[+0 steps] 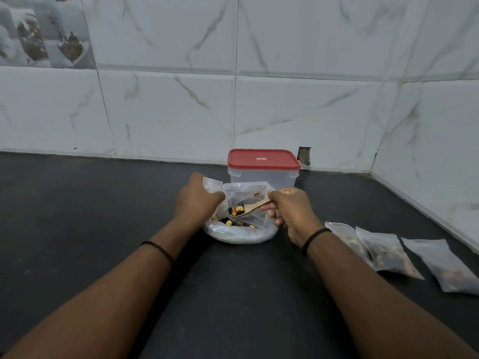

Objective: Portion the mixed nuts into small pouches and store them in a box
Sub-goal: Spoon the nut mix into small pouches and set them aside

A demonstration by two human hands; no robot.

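Observation:
A clear plastic bag [242, 235] of mixed nuts [232, 223] stands open on the dark counter. My left hand [194, 200] grips the bag's left rim and holds it open. My right hand [287, 211] holds a wooden spoon [252, 208] whose bowl carries some nuts inside the bag's mouth. Behind the bag stands a clear plastic box [261, 177] with a red lid [263, 158] closed on it. Three filled small pouches [388, 251] lie flat on the counter at the right.
The black counter [77, 216] runs to a white marble-tiled wall at the back and another at the right, forming a corner. A small hole [304, 154] shows in the wall beside the box.

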